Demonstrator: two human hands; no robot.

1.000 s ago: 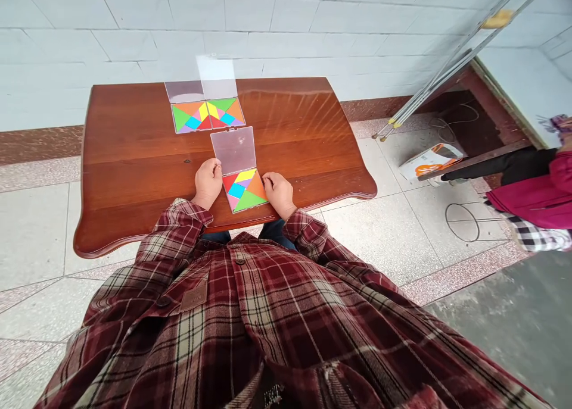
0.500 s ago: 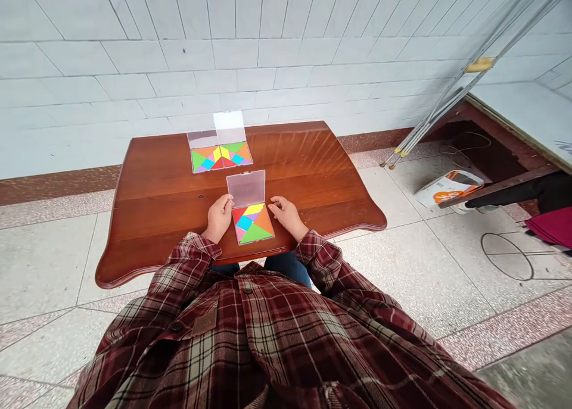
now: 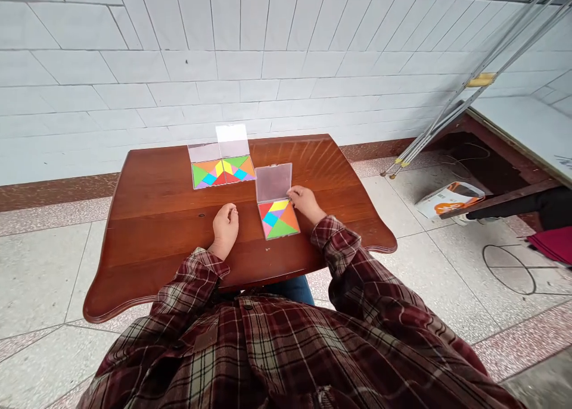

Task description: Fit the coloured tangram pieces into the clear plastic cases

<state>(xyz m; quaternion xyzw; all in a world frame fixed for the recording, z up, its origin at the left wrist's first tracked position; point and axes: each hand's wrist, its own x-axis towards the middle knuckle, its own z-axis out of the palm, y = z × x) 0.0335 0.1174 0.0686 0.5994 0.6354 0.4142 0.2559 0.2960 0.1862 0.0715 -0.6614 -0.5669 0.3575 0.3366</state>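
A tangram case (image 3: pixel 277 219) with its clear lid (image 3: pixel 274 183) raised lies on the brown wooden table (image 3: pixel 156 218). Its coloured pieces fill a square. My right hand (image 3: pixel 306 203) pinches the case's right edge near the lid hinge. To the left of the case, apart from it, my left hand (image 3: pixel 226 227) rests above the table with fingers curled and nothing visible in them. Two more opened tangram cases, a left one (image 3: pixel 206 175) and a right one (image 3: pixel 239 168), sit side by side at the back of the table.
A white tiled wall (image 3: pixel 134 99) stands behind the table. At the right, metal crutches (image 3: pixel 440 117) lean near another table (image 3: pixel 527 123). A white and orange bag (image 3: pixel 449 199) and a wire ring frame (image 3: pixel 507 269) are on the floor there.
The near tangram case has moved right and away from me, with my right hand at its edge. My left hand has let go of it. The view has shifted slightly.
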